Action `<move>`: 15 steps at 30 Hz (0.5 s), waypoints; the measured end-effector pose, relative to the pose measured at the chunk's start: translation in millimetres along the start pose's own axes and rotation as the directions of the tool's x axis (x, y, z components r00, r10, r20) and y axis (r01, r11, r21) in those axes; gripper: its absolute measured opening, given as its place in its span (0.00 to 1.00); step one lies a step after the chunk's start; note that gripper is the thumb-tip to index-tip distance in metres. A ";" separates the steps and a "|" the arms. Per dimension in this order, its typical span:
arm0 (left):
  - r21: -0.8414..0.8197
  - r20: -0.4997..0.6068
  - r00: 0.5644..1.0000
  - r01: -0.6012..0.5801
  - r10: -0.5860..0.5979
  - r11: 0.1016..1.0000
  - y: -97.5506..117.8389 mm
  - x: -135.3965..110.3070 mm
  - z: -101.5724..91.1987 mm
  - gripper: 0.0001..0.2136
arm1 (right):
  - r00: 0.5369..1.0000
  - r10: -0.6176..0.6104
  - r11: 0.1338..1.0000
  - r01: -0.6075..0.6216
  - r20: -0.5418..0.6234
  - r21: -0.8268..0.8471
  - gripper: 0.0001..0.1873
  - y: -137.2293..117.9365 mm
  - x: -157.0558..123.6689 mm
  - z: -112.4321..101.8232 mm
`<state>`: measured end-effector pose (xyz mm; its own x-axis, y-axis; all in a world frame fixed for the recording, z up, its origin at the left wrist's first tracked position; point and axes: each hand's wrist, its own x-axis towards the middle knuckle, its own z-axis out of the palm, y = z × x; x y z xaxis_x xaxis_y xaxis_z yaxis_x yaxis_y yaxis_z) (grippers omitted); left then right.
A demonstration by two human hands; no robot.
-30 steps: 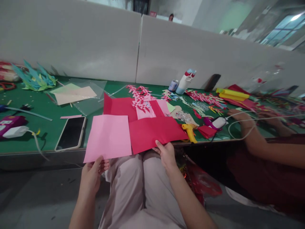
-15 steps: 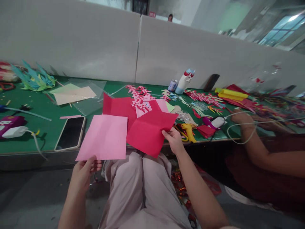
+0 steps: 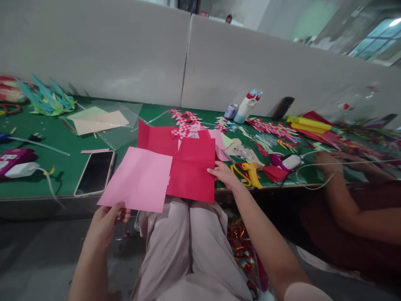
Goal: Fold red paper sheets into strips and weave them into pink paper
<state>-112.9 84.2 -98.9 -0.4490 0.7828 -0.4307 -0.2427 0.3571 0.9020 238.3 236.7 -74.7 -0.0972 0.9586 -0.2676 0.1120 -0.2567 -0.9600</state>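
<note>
My left hand (image 3: 112, 218) pinches the lower left corner of a pink sheet of paper (image 3: 138, 179), thumb on top. In my right hand (image 3: 222, 173) is the right edge of a red sheet of paper (image 3: 194, 167), which shows a faint crease across it. The two sheets meet side by side above my lap, the pink one's right edge touching or slightly covering the red one. Behind them another red sheet (image 3: 158, 139) lies on the green table, and pink-and-white checkered woven paper strips (image 3: 188, 124) rest at its back.
A phone (image 3: 95, 173) lies left, near the table edge. A yellow glue gun (image 3: 252, 173) sits right of my right hand. A bottle (image 3: 247, 108) and a can (image 3: 230, 111) stand at the back. A co-worker's arm (image 3: 347, 205) reaches in at right, beside a white cable (image 3: 308, 188).
The red sheet has turned from a slanted pose to nearly upright, its right edge drawn inward by my right hand. The pink sheet has tilted slightly clockwise. Both hands keep their hold.
</note>
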 end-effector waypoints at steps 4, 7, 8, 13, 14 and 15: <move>0.063 0.011 1.000 0.015 -0.016 0.998 3.6 2.4 -2.6 0.13 | 1.000 -0.010 0.998 0.011 0.003 -0.062 0.14 -2.6 6.6 -0.7; 0.078 0.014 1.000 0.023 -0.024 0.997 5.0 3.0 -2.9 0.13 | 1.000 -0.016 0.995 0.017 0.009 -0.094 0.13 -4.1 9.1 0.0; 0.077 0.014 1.000 0.026 -0.027 0.997 5.0 3.1 -2.9 0.12 | 1.000 -0.018 0.994 0.019 0.012 -0.103 0.13 -4.5 9.5 0.2; 0.060 0.003 1.000 0.029 -0.030 0.998 3.2 4.1 -2.8 0.12 | 1.000 -0.014 0.990 0.017 0.022 -0.142 0.13 -4.2 10.5 -1.2; 0.060 0.005 1.000 0.027 -0.027 0.998 2.7 4.6 -2.6 0.13 | 1.000 -0.012 0.989 0.015 0.024 -0.146 0.13 -3.8 10.7 -1.7; 0.060 0.009 1.000 0.024 -0.025 0.998 2.1 5.0 -2.3 0.13 | 1.000 -0.010 0.989 0.014 0.027 -0.148 0.14 -3.4 10.8 -2.2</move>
<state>-117.6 87.7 -99.2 -0.4354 0.7780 -0.4528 -0.2011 0.4062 0.8914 238.9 248.2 -74.1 -0.1246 0.9575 -0.2603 0.2555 -0.2225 -0.9409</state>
